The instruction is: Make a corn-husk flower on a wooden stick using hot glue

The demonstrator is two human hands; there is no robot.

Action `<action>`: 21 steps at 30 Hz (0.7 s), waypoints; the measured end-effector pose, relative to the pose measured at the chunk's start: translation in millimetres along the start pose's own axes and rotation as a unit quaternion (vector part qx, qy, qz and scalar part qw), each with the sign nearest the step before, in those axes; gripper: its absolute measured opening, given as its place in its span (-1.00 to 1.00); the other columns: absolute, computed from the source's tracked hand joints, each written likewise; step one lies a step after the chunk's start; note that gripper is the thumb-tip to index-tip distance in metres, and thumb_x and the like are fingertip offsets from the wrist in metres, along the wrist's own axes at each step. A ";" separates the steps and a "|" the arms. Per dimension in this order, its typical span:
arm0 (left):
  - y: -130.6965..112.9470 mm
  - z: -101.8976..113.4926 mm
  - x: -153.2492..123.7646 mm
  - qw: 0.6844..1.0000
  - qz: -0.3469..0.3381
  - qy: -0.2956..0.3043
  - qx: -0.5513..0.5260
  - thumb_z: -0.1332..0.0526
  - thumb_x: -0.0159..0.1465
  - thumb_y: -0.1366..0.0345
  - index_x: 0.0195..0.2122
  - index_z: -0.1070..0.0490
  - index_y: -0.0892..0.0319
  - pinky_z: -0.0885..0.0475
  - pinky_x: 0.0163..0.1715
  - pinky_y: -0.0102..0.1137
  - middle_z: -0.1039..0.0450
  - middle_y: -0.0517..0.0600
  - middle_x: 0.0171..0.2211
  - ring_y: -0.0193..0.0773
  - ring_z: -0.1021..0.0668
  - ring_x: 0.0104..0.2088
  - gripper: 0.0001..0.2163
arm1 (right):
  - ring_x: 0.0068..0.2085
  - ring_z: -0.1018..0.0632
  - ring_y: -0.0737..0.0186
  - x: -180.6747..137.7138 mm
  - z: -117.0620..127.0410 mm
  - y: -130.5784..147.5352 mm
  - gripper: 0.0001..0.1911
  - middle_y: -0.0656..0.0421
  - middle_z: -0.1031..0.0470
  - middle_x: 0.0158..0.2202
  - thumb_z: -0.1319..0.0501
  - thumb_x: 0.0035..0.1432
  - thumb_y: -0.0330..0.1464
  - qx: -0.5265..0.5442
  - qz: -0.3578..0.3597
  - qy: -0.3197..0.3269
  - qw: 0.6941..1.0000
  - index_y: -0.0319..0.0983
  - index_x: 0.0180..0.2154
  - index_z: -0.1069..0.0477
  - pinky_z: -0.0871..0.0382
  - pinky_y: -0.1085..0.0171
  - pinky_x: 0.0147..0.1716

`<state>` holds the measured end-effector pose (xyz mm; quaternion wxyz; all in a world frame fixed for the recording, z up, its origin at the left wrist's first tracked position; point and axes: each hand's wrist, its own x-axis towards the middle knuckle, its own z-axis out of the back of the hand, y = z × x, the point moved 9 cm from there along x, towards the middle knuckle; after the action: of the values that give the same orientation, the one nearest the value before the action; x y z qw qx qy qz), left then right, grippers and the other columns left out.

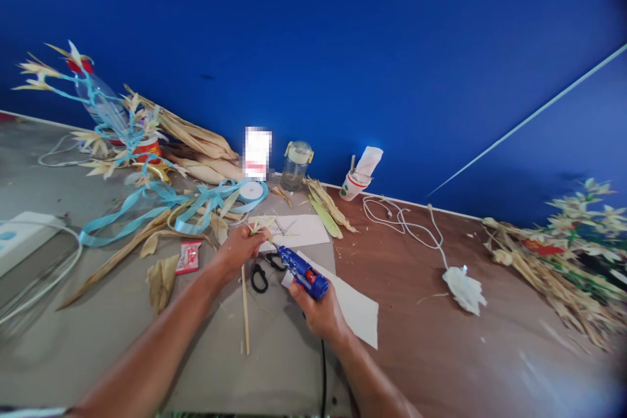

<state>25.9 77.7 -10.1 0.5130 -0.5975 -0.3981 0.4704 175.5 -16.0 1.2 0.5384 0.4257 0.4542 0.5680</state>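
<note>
My left hand [241,247] is closed around the top of a thin wooden stick [245,313] that carries a small dried-leaf flower [259,226] at its upper end. My right hand [318,313] grips a blue glue gun [302,270], whose nozzle points up and left at the flower's base, close to my left fingers. The gun's black cord [323,372] runs down toward me. Black-handled scissors [262,272] lie on the table between my hands, partly under the stick.
White paper sheets [360,313] lie under the gun. Dried corn husks [196,137], light blue ribbon [147,206], a plastic bottle [98,101], a glass jar [296,166], a paper cup [351,186], a white cable [406,222] and a husk bundle [548,268] surround the spot.
</note>
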 end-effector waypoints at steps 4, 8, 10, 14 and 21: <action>-2.2 -3.0 -1.6 1.000 0.004 0.010 0.008 -0.18 0.11 0.18 -0.51 -0.38 0.24 0.04 -0.66 -0.48 0.00 -0.22 -0.76 -0.48 -0.05 -0.69 -0.79 | -0.55 -0.22 0.41 0.5 -0.8 -2.0 -0.77 0.28 -0.24 -0.58 -0.20 0.03 -0.22 0.002 0.000 0.002 1.000 -0.25 -0.46 -0.27 -0.16 0.39 -0.56; -4.2 -2.9 -2.7 1.000 0.001 0.004 0.031 -0.18 0.11 0.18 -0.53 -0.41 0.25 0.03 -0.66 -0.47 -0.05 -0.19 -0.78 -0.47 -0.09 -0.70 -0.78 | -0.53 -0.24 0.39 1.1 -0.3 -4.2 -0.77 0.28 -0.26 -0.57 -0.21 0.03 -0.23 -0.005 -0.001 -0.002 1.000 -0.25 -0.46 -0.28 -0.19 0.38 -0.53; -3.4 -3.0 -2.4 1.000 0.004 0.005 0.029 -0.18 0.10 0.17 -0.54 -0.41 0.25 0.04 -0.66 -0.47 -0.04 -0.19 -0.78 -0.47 -0.09 -0.70 -0.76 | -0.53 -0.24 0.39 1.1 0.0 -5.2 -0.77 0.28 -0.25 -0.57 -0.21 0.02 -0.24 -0.008 -0.003 -0.005 1.000 -0.25 -0.47 -0.27 -0.18 0.38 -0.53; -0.9 -2.4 -1.0 1.000 0.009 0.007 0.015 -0.19 0.10 0.15 -0.55 -0.41 0.25 0.05 -0.67 -0.46 -0.01 -0.21 -0.79 -0.48 -0.06 -0.71 -0.74 | -0.53 -0.23 0.40 0.7 0.1 -6.3 -0.76 0.28 -0.23 -0.57 -0.21 0.03 -0.23 -0.014 -0.007 -0.006 1.000 -0.24 -0.49 -0.25 -0.17 0.38 -0.54; -2.4 0.5 -0.6 0.999 -0.002 0.003 0.040 -0.16 0.12 0.15 -0.53 -0.44 0.25 0.03 -0.66 -0.46 -0.04 -0.20 -0.80 -0.46 -0.10 -0.72 -0.74 | -0.52 -0.24 0.37 0.5 0.2 -5.1 -0.76 0.26 -0.27 -0.56 -0.21 0.04 -0.22 -0.035 -0.003 -0.007 0.999 -0.24 -0.48 -0.27 -0.16 0.37 -0.54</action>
<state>25.3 77.6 -7.6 0.5388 -0.5769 -0.3783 0.4835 176.8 -15.4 -3.7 0.5578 0.4088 0.4314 0.5793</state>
